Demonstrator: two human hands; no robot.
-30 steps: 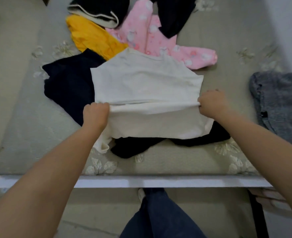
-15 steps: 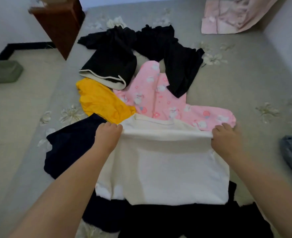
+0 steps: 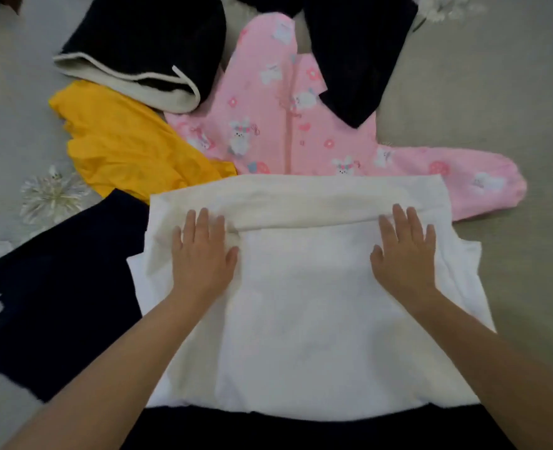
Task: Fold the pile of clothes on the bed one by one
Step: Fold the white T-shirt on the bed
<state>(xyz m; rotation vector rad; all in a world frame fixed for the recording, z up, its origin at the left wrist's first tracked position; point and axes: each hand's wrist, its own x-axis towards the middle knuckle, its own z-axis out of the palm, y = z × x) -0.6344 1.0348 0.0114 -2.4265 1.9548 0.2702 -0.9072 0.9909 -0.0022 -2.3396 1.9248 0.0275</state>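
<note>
Left hand (image 3: 203,254), right hand (image 3: 405,251) flat, fingers straight, pressing white shirt (image 3: 301,303); fold ridge just beyond fingertips, running left-right, equally near both.

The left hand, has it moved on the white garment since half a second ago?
Yes. The left hand has come back from the far edge beside the yellow garment and lies flat on the white garment.

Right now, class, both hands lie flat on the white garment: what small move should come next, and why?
Probably slide both palms outward to smooth it. The left hand and right hand press flat on the white garment, just below a raised ridge of cloth across its far part. Flattening that should make the next fold neater.
</note>
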